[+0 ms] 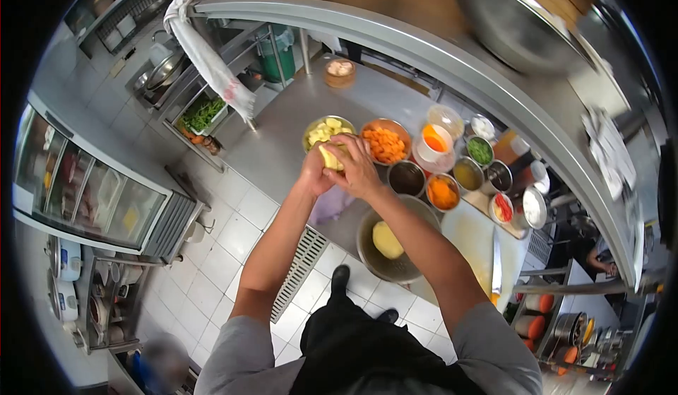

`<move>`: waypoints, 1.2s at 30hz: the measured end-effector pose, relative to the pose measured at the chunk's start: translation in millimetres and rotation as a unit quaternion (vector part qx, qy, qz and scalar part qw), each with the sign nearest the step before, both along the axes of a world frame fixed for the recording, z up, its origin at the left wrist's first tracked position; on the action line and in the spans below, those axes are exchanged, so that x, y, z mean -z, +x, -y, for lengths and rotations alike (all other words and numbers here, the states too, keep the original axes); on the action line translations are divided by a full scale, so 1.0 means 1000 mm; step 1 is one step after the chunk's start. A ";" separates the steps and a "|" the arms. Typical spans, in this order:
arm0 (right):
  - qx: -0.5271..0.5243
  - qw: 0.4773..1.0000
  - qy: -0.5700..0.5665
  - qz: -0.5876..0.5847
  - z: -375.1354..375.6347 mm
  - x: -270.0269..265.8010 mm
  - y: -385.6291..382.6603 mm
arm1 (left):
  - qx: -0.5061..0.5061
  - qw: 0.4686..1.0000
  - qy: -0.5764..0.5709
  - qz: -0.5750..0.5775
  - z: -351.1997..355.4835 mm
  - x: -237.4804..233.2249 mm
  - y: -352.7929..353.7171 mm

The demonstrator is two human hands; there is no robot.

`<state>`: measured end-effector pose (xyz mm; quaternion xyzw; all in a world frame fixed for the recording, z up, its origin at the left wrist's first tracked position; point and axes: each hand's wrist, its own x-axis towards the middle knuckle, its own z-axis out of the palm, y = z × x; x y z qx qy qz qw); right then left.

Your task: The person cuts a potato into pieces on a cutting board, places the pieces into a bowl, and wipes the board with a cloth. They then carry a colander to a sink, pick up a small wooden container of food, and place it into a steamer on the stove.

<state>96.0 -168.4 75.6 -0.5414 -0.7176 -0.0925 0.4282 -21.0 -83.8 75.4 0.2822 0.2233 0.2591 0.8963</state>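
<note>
Both of my hands are together over the steel counter, closed around a yellow dough lump (330, 158). My left hand (315, 172) cups it from the left, and my right hand (358, 167) presses over it from the right, hiding most of it. Just beyond my fingers stands a bowl of yellow chunks (326, 128). To its right is a bowl of orange chunks (385, 144). A larger ball of yellow dough (388, 239) lies in a big steel mixing bowl (367, 215) beneath my right forearm. A pale purple cloth or bag (332, 205) lies below my hands.
Right of the mixing bowl, a knife (497, 264) lies on a white cutting board (462, 239). Several containers of sauces and chopped ingredients, including chopped greens (479, 151), crowd the counter's right side. A raised steel shelf (395, 22) runs along the far side. A small round container (340, 73) stands farther back.
</note>
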 end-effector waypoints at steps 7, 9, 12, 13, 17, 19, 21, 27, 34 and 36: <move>0.054 0.995 -0.067 -0.052 -0.076 0.049 0.021 | -0.072 0.918 0.265 -0.287 -0.095 0.029 0.029; 0.079 0.988 -0.119 -0.052 -0.080 0.068 0.025 | -0.122 0.760 0.521 -0.369 -0.101 0.044 0.031; 0.057 0.988 -0.136 -0.047 -0.080 0.080 0.031 | -0.197 0.761 0.553 -0.277 -0.099 0.053 0.029; 0.065 0.987 -0.139 -0.050 -0.079 0.078 0.031 | -0.189 0.764 0.553 -0.274 -0.101 0.063 0.027; 0.048 0.986 -0.113 -0.117 -0.067 0.053 0.042 | -0.204 0.732 0.604 -0.238 -0.106 0.065 0.018; 0.051 0.986 -0.048 -0.151 -0.044 0.023 0.044 | -0.281 0.712 0.577 -0.285 -0.110 0.065 -0.012; 0.080 0.973 -0.073 -0.204 0.013 -0.013 0.052 | -0.353 0.686 0.545 -0.329 -0.126 0.080 -0.072; 0.263 0.898 -0.192 -0.297 0.226 -0.025 0.076 | -0.435 0.638 0.400 -0.494 -0.152 0.218 -0.157; 0.496 0.772 -0.285 -0.278 0.391 0.051 0.070 | -0.410 0.841 0.141 -0.324 -0.117 0.259 -0.201; 0.467 0.808 -0.307 -0.186 0.389 0.044 0.060 | -0.380 0.868 -0.023 -0.317 -0.054 0.260 -0.194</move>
